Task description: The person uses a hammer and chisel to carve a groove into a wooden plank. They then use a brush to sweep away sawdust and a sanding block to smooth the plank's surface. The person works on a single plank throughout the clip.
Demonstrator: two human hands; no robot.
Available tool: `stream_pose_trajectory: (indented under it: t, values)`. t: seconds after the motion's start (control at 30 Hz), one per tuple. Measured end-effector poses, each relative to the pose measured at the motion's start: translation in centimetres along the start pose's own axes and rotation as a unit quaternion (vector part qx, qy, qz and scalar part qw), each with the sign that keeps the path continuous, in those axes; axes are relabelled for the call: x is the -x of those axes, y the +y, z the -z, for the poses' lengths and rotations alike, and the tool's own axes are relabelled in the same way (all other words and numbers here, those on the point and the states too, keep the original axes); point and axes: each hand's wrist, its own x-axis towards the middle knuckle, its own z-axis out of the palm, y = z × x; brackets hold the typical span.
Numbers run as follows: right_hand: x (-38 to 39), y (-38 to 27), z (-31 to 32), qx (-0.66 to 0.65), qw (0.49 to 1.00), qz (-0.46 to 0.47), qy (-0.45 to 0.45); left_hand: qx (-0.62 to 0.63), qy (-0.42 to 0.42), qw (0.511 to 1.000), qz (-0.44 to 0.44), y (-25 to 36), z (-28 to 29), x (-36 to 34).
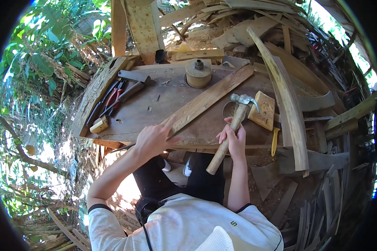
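Observation:
My left hand (153, 140) is on the near end of a long, flat wooden board (211, 94), fingers across it and thumb to its right. That board lies diagonally on a dark wooden bench top (151, 102). My right hand (232, 138) grips the wooden handle of a claw hammer (241, 100), its metal head raised toward the right. Beside the hammer head sits a pale wooden block (262, 111), with a yellow-handled tool (275, 140) below it. A round wooden piece with a dark knob (198, 75) stands at the back.
Pliers (112, 97), a hatchet-like tool (134, 76) and a small block (99, 124) lie at left. A long curved pole (287, 96) leans across the right side. Upright planks (142, 29) and piled wood scraps (243, 33) are behind; foliage is at left.

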Motion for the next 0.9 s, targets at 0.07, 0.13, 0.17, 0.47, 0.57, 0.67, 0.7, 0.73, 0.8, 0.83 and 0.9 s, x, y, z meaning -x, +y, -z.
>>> stream_pose_trajectory:
  t: [0.07,0.13,0.17,0.47,0.57,0.67,0.7,0.73,0.8,0.83,0.9]
  values:
    - [-0.1,0.1,0.1,-0.002,1.0,0.004,0.002,0.002,0.014,0.999,0.032,-1.4,-1.2,0.8]
    - [-0.1,0.1,0.2,-0.004,1.0,0.008,-0.001,0.028,0.024,0.997,0.07,-2.6,-2.2,1.5]
    - [-0.1,0.1,0.2,0.001,1.0,0.007,0.0,0.011,0.056,0.997,0.06,-3.2,-2.5,1.9]
    - [0.0,-0.1,0.2,-0.004,1.0,0.0,0.002,0.001,0.084,0.995,0.053,-8.2,-2.9,3.0]
    - [0.0,-0.1,0.1,-0.002,1.0,0.002,0.001,-0.008,0.07,0.997,0.033,-9.5,-2.3,2.9]
    - [0.0,-0.2,0.1,-0.004,1.0,0.001,0.002,-0.019,0.086,0.996,-0.01,-9.2,-1.3,2.9]
    - [0.1,-0.1,0.1,-0.005,1.0,0.0,0.003,-0.017,0.1,0.994,-0.034,-8.5,-1.0,3.1]
    - [0.0,-0.1,0.2,-0.005,1.0,-0.002,0.004,-0.009,0.102,0.993,-0.05,-7.6,-0.7,3.2]
    - [0.0,0.0,0.2,-0.003,1.0,-0.001,0.004,-0.001,0.181,0.967,-0.179,-5.0,-0.4,3.2]
    - [-0.1,0.0,0.3,-0.006,1.0,0.0,0.0,0.011,0.213,0.947,-0.238,-3.4,-0.2,3.1]
    - [-0.1,0.1,0.3,0.0,1.0,-0.004,0.005,0.027,0.275,0.901,-0.335,-0.5,0.1,2.5]
